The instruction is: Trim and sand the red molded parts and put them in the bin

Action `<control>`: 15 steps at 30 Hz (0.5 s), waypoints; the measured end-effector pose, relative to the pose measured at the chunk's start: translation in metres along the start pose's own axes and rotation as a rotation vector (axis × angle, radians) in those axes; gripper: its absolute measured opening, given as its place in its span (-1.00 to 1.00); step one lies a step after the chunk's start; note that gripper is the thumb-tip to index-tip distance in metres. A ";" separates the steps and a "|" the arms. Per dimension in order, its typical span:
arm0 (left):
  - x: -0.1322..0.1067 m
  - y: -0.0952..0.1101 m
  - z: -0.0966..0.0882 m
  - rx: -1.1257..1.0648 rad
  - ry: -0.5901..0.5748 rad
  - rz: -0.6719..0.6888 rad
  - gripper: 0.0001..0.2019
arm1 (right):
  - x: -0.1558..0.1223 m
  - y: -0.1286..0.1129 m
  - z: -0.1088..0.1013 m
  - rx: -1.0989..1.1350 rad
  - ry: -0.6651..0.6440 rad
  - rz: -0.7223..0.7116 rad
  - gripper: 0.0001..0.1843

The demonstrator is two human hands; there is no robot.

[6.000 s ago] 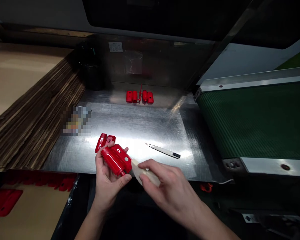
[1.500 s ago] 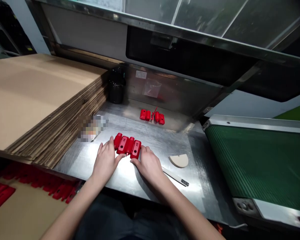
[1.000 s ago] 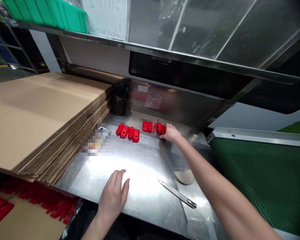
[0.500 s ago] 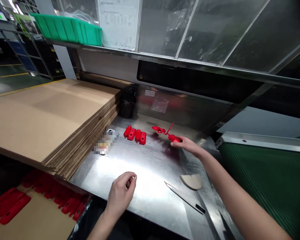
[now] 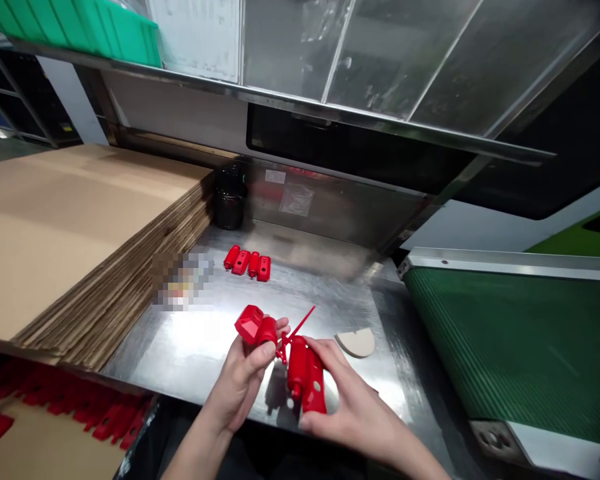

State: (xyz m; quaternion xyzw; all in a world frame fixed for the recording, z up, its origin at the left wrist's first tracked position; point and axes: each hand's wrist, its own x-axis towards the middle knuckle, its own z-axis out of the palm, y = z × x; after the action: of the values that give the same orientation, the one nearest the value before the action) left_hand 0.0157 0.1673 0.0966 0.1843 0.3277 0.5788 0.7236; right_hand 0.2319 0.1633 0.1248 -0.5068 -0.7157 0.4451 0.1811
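Both hands hold a red plastic moulding up over the front of the metal table. Its parts hang on a thin runner with a straight stick poking up between the hands. My left hand is closed around the parts on the left, thumb on a rounded one. On the other side, my right hand grips a cylinder and a flat piece with holes, fingers over the top and thumb below. Behind them, several separate red parts lie in a row. The knife is almost wholly hidden by my right hand.
Stacked cardboard sheets fill the left side, a black jar beside them. A beige half-round piece lies right of my hands. A green conveyor belt runs at the right. Overhead is a shelf with a green bin.
My right hand has brought the red moulding from the back of the table toward me. My left hand, previously holding nothing visible, now grips its left parts. The view has shifted right.
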 end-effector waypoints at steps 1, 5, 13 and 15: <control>-0.002 0.000 -0.001 -0.027 0.032 0.011 -0.36 | 0.001 0.002 0.005 -0.147 0.046 -0.039 0.08; -0.002 0.009 -0.006 -0.071 0.093 0.076 -0.53 | 0.009 0.009 0.023 -0.427 0.187 -0.230 -0.10; -0.006 0.002 -0.077 -0.203 -0.320 -0.029 -0.29 | 0.003 0.001 0.060 1.134 -0.478 0.315 0.24; -0.009 -0.003 -0.097 -0.307 -0.379 -0.001 -0.24 | -0.006 0.006 0.069 1.065 -0.488 0.244 0.28</control>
State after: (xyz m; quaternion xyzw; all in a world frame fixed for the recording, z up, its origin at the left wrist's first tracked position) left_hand -0.0497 0.1470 0.0271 0.1774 0.0945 0.5767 0.7919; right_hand 0.1890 0.1276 0.0836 -0.3077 -0.3519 0.8638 0.1880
